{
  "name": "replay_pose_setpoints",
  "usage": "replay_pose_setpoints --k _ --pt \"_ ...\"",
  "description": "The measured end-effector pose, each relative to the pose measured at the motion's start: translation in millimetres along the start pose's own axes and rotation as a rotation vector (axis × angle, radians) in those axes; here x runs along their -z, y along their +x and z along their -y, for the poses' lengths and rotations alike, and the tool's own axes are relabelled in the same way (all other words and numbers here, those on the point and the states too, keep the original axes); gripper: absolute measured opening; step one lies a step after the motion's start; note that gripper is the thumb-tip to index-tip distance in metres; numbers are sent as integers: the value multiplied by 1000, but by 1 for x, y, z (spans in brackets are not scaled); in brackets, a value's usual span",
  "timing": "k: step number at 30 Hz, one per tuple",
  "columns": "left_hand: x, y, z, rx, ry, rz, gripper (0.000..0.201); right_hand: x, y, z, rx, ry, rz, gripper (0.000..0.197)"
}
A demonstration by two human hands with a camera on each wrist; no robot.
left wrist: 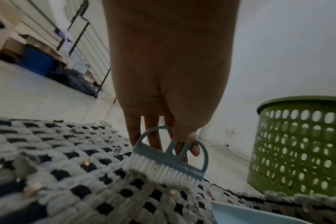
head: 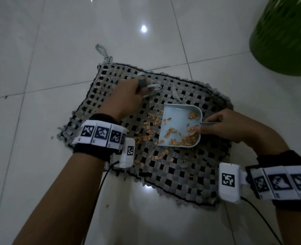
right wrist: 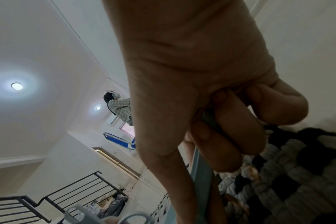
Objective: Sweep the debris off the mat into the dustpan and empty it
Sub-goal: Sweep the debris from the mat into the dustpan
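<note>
1. Head view: woven grey-and-black mat lay flat on white floor tiles, a cord loop trailing from its far corner. Pale blue dustpan sat on the mat right of middle, open edge facing left, with orange debris heaped inside along its near and right walls. More orange bits lay scattered on the mat just left of the pan's mouth and below it; a stray few sat on the tiles off the mat's near-left edge. Left hand was clenched round a small brush over the mat's far-left part, well apart from the pan. Right hand pinched the dustpan's handle at the pan's right side. Green perforated bin stood off the mat at the far right.

2. Left wrist view: left hand gripped the grey-blue brush by its arched handle, fingers threaded through the arch. White bristles pressed down on the mat, head tilted. A few pale bits lay among the weave. A corner of the dustpan showed at the bottom; the green bin stood beyond the mat's edge.

3. Right wrist view: right hand was curled round the dustpan's handle, thumb on one side, fingers folded against the other. Mat lay close beneath at right. Blurred brush handle showed at the bottom edge.
</note>
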State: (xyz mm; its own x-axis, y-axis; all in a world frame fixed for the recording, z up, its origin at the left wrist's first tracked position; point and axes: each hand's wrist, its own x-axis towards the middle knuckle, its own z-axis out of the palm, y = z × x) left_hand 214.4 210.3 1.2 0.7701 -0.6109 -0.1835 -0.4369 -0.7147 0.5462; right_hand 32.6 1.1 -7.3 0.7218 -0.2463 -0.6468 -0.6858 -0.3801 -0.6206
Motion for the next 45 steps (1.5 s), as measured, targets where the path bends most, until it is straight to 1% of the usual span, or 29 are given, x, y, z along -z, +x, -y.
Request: replay_pose_setpoints --k 2,5,6,7,8,9,12,14,16,19,21,23,25,28,29,31,32,35,37,38,40,41,42,43,45 --pt "1 -6 2 20 48 95 32 1 0 -1 9 9 -6 27" --pt "13 -18 9 13 51 286 25 6 -2 -4 2 28 -15 24" --pt "19 -22 11 10 25 328 24 9 -2 -7 1 23 -20 26" --pt "25 -25 13 4 -7 336 25 12 -1 -10 1 17 -25 30" --pt "29 -27 16 -4 -41 298 25 14 -1 -12 -2 14 -30 31" --pt "32 -28 20 -10 -71 215 24 16 -1 -13 -5 22 -35 31" --pt "33 -25 36 47 -115 -157 24 21 -1 -16 2 64 -41 29" --pt "30 -24 46 97 -126 -331 25 19 -1 -15 21 89 -32 29" --pt "27 -25 52 139 -159 -437 26 17 -2 -13 45 98 -6 28" --pt "23 -26 61 205 -202 -526 29 12 -2 -5 94 108 37 23" --pt "18 -24 64 218 -198 -522 31 3 3 0 124 109 21 22" --pt "14 -20 64 201 -179 -489 31 -12 9 8 155 102 -32 25" --pt "13 -18 63 196 -152 -488 30 -32 15 18 196 106 -88 28" --pt "15 -21 71 260 -144 -534 32 -62 23 37 256 61 -100 33" --pt "16 -24 76 285 -121 -523 33 -71 26 42 266 17 -104 37" --pt "14 -32 78 297 -47 -459 31 -82 30 48 247 -60 -111 43" --pt "13 -37 76 281 5 -423 29 -86 32 50 233 -68 -104 45" --pt "3 -53 56 183 111 -324 26 -86 34 51 220 -77 -95 49" --pt "-6 -64 44 105 101 -249 19 -81 34 52 216 -61 -75 46" --pt "-8 -70 39 86 92 -208 19 -77 34 53 211 -57 -64 43" --pt "-5 -76 36 93 49 -140 30 -70 34 54 206 -87 -45 37" --pt "0 -78 36 105 -2 -130 34 -67 35 55 205 -96 -30 37" --pt "6 -79 38 119 -61 -150 36 -65 36 54 210 -101 -14 39" --pt "11 -79 41 136 -102 -200 36 -64 37 53 216 -98 -5 42" --pt "18 -77 51 184 -113 -357 34 -64 38 52 217 -91 1 42"
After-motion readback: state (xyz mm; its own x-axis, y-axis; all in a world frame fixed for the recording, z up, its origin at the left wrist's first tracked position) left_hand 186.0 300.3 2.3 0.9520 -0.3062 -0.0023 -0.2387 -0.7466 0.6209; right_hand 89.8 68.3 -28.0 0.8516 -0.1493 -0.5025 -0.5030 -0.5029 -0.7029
